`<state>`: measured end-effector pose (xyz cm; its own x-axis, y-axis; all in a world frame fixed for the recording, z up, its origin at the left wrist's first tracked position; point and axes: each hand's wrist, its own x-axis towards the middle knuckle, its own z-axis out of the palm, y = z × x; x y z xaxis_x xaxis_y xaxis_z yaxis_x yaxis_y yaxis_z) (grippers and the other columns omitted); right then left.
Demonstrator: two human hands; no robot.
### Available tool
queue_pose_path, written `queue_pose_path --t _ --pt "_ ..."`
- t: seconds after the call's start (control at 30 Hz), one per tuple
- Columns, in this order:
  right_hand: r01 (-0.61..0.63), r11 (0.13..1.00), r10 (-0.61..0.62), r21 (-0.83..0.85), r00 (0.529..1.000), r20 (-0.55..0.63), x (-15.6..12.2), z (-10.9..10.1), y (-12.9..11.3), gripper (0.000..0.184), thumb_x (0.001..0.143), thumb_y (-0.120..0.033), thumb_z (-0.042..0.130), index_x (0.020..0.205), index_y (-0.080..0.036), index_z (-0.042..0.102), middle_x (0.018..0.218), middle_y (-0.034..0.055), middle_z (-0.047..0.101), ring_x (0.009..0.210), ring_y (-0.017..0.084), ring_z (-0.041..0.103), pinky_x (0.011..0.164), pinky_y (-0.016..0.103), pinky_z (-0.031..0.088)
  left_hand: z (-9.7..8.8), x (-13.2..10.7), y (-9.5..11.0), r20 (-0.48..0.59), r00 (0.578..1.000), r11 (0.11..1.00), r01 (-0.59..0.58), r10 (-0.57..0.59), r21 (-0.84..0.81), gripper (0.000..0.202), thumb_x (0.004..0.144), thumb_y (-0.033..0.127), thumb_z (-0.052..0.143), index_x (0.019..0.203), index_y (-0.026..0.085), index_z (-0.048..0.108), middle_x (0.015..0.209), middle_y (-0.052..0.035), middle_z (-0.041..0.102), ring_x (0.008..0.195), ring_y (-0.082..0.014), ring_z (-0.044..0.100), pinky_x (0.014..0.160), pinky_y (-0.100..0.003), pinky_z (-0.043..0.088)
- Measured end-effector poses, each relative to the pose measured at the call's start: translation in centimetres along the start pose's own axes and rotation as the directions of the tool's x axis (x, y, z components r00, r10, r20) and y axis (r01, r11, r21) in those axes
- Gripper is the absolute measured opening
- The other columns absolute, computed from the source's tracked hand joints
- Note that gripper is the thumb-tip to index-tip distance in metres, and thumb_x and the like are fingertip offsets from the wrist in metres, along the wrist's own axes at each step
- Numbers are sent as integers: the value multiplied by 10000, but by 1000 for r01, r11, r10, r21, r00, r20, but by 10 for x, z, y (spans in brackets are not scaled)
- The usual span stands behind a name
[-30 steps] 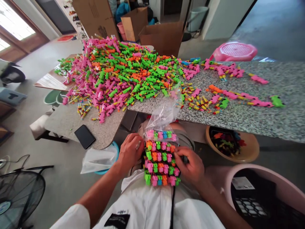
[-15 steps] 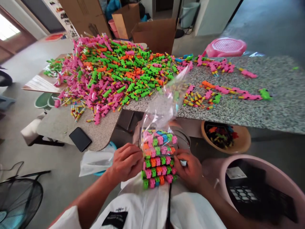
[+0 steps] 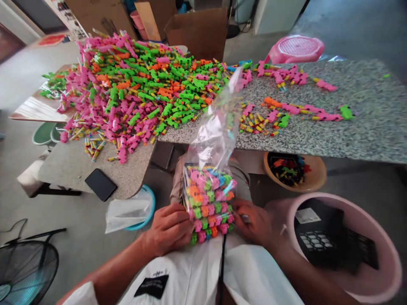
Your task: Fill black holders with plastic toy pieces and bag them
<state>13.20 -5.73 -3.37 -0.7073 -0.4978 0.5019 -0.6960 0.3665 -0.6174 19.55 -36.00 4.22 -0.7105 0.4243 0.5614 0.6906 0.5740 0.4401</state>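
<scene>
A block of stacked pink, green and orange plastic toys [image 3: 208, 205] rests on my lap, most of it inside a clear plastic bag [image 3: 216, 131] whose loose top stands up in front of the table. My left hand [image 3: 168, 228] is closed on the block's left side and the bag's edge. Pressed against the right side, my right hand [image 3: 254, 222] grips the bag and block with curled fingers. A big heap of the same toys [image 3: 140, 89] covers the speckled table [image 3: 365, 127].
A black phone [image 3: 101, 184] lies on the table's near left corner. Loose toys [image 3: 295, 110] are scattered to the right. Under the table are a tan bowl [image 3: 294, 171] of toys and a pink tub [image 3: 343, 245]. A fan [image 3: 22, 267] stands at the lower left, cardboard boxes [image 3: 197, 31] behind.
The bag has been drawn further down over the toy block, covering most rows. Both hands slid lower along its sides, and the view shifted slightly.
</scene>
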Motion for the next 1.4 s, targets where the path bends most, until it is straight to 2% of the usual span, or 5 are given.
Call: queue_pose_path --t 0.7,0.8,1.0,1.2,1.4 --pt "-21 987 14 159 999 44 -5 -9 -21 155 921 -104 611 962 -239 547 886 22 688 782 147 685 685 250 544 -18 -10 13 141 986 967 119 -88 -223 221 837 10 631 960 192 615 820 -48 669 795 -163 604 741 -302 536" --pt "-126 981 127 149 992 5 30 -21 -31 105 925 -151 619 904 -235 560 831 -1 681 696 127 640 664 243 514 -26 15 8 32 957 932 288 -288 -221 140 875 56 610 856 193 589 763 -14 618 720 -127 569 687 -260 478" --pt "-344 920 365 188 927 -90 124 -52 -28 102 877 -277 674 828 -210 614 680 -25 636 596 119 565 577 233 447 -43 93 -15 -50 744 692 592 -666 -413 151 872 238 641 739 184 597 596 43 525 538 -87 471 511 -210 352" --pt "-255 868 393 426 877 -276 177 -111 -26 176 846 -313 701 792 -211 569 587 -42 565 492 97 507 493 214 417 -50 199 -15 -49 801 648 444 -596 -619 162 796 291 655 698 193 573 626 30 587 514 -82 493 470 -185 387" --pt "-471 745 660 472 628 -413 99 -126 -29 401 862 -589 722 842 -204 611 629 -12 592 540 127 572 453 209 426 -14 280 20 7 885 608 325 -465 -724 174 814 286 663 717 195 551 619 31 580 532 -79 519 461 -163 387"
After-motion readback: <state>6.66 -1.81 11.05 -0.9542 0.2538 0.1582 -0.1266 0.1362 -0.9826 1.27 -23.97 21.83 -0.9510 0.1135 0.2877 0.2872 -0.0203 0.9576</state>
